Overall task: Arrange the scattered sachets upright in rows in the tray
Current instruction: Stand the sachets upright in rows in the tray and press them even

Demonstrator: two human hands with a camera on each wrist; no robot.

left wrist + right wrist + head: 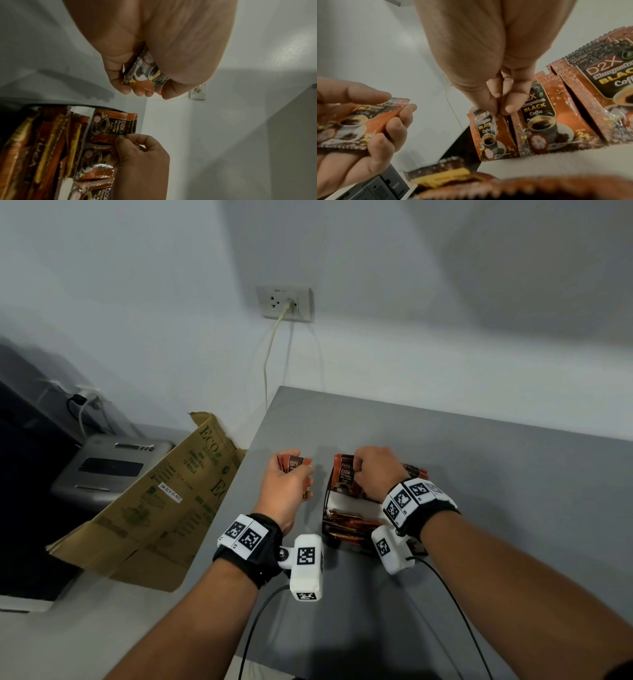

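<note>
The sachets are orange-brown black coffee packets. My left hand [291, 479] grips a small bundle of sachets [295, 464] upright, left of the tray; they show between its fingers [137, 92] in the left wrist view. The black tray [349, 503] has a white lining [539, 162]. A near row of sachets [346, 530] fills its front. My right hand [371, 470] hovers over the far row of sachets [537, 121], which stand upright. Its thumb and fingers [510, 108] pinch the top of the leftmost upright sachet [489, 135], also seen as sachet [111, 125].
The grey table [479, 474] runs to the wall, with its left edge close to my left hand. A brown cardboard box [164, 501] and a grey machine [113, 467] sit below on the left. A wall socket [286, 302] holds a cord. Black cables trail from both wrist cameras.
</note>
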